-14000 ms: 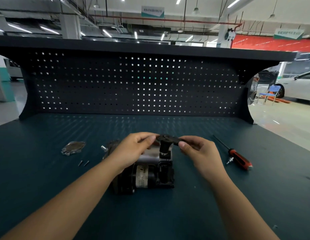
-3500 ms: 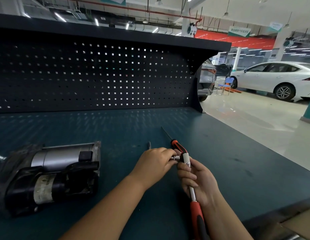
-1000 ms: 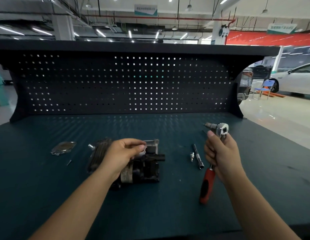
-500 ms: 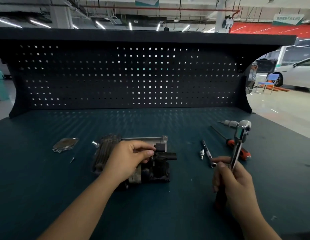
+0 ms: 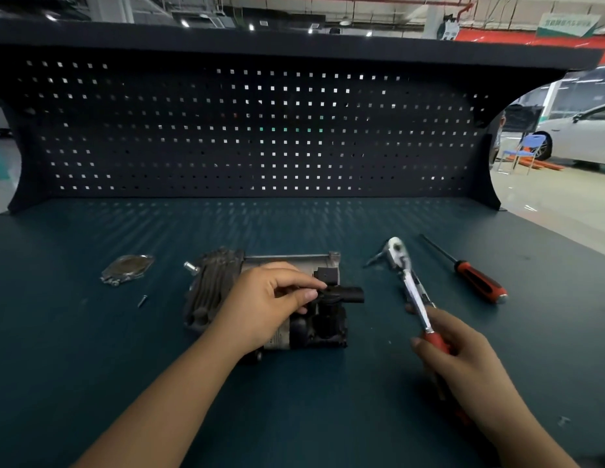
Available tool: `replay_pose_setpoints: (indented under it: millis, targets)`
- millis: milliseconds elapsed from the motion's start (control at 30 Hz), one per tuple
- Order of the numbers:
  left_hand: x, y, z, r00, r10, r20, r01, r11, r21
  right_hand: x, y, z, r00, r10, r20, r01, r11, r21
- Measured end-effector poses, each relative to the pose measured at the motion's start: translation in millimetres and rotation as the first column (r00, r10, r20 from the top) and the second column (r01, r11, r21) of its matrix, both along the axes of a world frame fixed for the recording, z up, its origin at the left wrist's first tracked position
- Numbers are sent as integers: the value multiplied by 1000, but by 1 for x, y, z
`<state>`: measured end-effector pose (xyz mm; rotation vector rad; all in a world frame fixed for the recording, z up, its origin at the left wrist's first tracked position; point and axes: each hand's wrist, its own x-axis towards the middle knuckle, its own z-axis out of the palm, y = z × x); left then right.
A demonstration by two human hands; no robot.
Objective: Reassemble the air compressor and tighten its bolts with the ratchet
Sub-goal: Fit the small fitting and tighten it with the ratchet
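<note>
Fitting pinched, ratchet gripped.
The left hand [image 5: 270, 305] pinches the black fitting [image 5: 345, 293] atop the compressor [image 5: 213, 288], mid-bench; the right hand [image 5: 463, 359] grips the ratchet [image 5: 414, 295] by its red handle. Half a second ago the ratchet stood steeper; its head now tips left toward the compressor. The handle's end is hidden in the hand, and what lies under the shaft is blurred. One screwdriver [image 5: 476, 280], one plate [image 5: 127, 269] and one bolt [image 5: 142, 301] lie on the bench [image 5: 91, 366].

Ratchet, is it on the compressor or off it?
Off. The right hand holds the ratchet by its handle; its head is apart, right of the air compressor.
</note>
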<state>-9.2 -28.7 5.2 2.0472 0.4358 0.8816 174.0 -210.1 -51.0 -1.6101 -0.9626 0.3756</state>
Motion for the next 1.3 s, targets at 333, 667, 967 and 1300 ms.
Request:
replay_pose_setpoints:
  millis: [333,667,967,1300]
  targets:
    - [-1,-4,-8,1000,13,27,-8,986,-165,15,4,42,949,-28,313,21,999,29]
    - [4,-6,-12,997,66,40,-54,968,-246,31,18,126,594,263,760,-120,963,-240]
    - [4,-8,-11,996,83,21,-76,966,-246,33,21,137,577,279,768,-118,958,-260]
    - [5,-10,-11,993,117,26,-108,966,-237,29,21,138,584,310,750,-116,946,-301]
